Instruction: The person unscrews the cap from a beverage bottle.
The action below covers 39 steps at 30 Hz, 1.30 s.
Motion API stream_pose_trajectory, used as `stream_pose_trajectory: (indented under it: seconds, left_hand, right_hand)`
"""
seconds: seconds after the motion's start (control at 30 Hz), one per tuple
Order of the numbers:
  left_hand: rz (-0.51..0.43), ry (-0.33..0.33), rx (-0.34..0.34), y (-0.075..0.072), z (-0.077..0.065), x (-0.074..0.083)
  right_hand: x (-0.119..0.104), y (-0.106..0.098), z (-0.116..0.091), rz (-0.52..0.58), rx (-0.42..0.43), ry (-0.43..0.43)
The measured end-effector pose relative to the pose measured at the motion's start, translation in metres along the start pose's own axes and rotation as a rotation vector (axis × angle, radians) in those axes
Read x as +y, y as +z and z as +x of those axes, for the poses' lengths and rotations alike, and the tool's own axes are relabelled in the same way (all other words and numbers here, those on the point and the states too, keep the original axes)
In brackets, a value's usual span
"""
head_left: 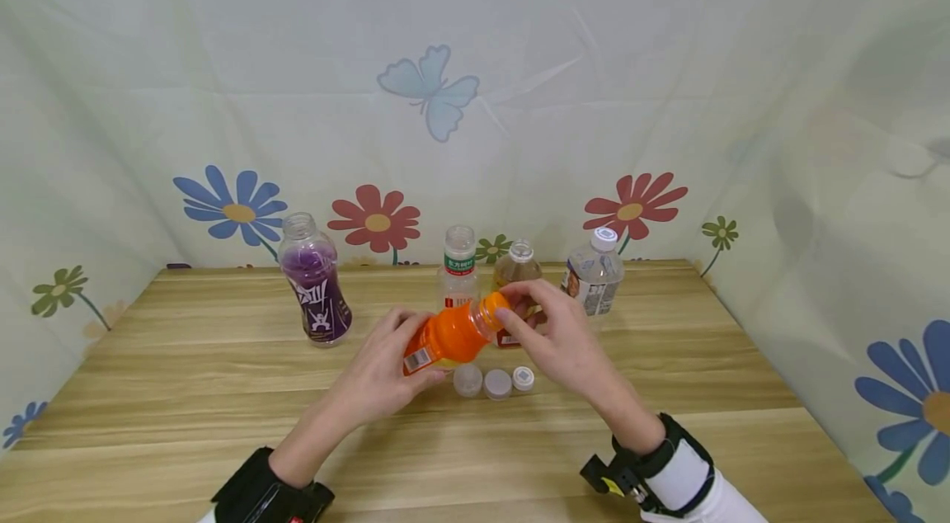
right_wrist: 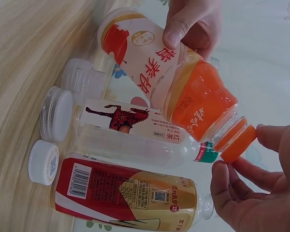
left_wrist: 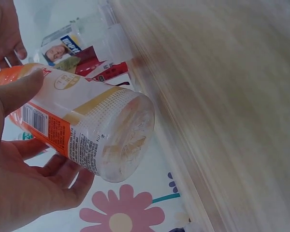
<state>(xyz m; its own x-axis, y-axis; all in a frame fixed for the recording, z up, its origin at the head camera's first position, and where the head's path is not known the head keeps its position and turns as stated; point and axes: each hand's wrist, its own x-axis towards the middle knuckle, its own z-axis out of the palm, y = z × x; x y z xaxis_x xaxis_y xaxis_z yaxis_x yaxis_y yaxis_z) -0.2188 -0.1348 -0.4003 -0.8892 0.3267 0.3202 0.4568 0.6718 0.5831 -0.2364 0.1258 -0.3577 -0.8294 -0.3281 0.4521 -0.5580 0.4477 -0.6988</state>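
An orange-and-white drink bottle (head_left: 454, 335) is tilted above the table, its neck up and to the right. My left hand (head_left: 382, 362) grips it round the labelled body, with the bottom seen free of the fingers in the left wrist view. Thumb and fingers of my right hand (head_left: 557, 333) pinch the orange cap (right_wrist: 239, 145), which sits at the bottle's mouth. Just below the bottle, a translucent cap (head_left: 467, 380), a grey-white cap (head_left: 498, 384) and a small white cap (head_left: 523, 379) lie in a row.
Behind the hands stand an uncapped clear bottle (head_left: 458, 275) and an uncapped red-and-gold bottle (right_wrist: 130, 191). An uncapped purple bottle (head_left: 317, 292) stands at left; a clear bottle with a white cap (head_left: 596, 280) is at right. A flowered cloth (head_left: 297, 119) hangs behind the wooden table (head_left: 185, 391).
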Motion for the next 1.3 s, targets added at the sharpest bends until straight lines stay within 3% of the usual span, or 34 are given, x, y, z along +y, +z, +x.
stream_pose_trajectory:
  seconds: [0.9,1.3]
  left_hand:
    - [-0.024,-0.002,0.000,0.0004,-0.0001,0.0001]
    - [-0.032,-0.011,-0.003,0.0006,0.0001,0.0009]
  right_hand:
    - [-0.0005,-0.0016,0.0019,0.010,-0.036,-0.159]
    - [0.0014,0.0013,0.0015,0.054,-0.023,-0.177]
